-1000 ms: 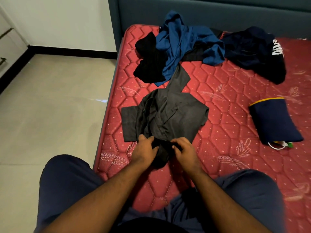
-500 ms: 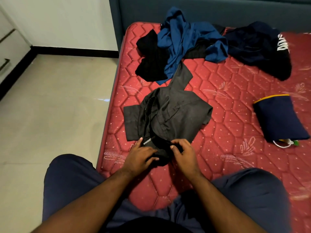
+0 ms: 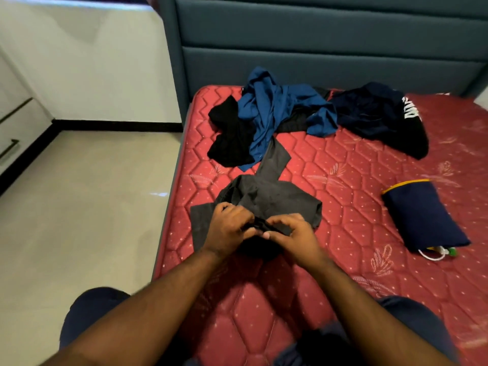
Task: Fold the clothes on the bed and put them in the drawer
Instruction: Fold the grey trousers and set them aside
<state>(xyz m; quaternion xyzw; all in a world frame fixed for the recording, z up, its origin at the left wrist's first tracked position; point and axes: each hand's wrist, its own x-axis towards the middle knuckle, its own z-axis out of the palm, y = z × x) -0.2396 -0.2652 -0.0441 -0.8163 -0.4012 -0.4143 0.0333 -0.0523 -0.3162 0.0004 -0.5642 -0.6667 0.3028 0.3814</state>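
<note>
A crumpled dark grey shirt (image 3: 269, 199) lies on the red quilted mattress (image 3: 356, 180) in front of me. My left hand (image 3: 228, 228) and my right hand (image 3: 289, 233) both grip its bunched near edge, fingers curled into the cloth. Farther back lie a black garment (image 3: 229, 136), a blue shirt (image 3: 274, 109) and a navy garment with white lettering (image 3: 380, 114). A drawer front with a dark handle (image 3: 10, 149) shows at the far left edge.
A navy pouch with a yellow rim (image 3: 422, 215) and a white cord lies on the mattress at the right. A padded blue-grey headboard (image 3: 317, 43) stands behind. Pale tiled floor (image 3: 79, 207) runs along the bed's left side. My knees in navy trousers frame the near edge.
My hands have lifted and drawn closer together on the grey shirt's near edge, bunching it more. The view has tilted up, showing more headboard and wall.
</note>
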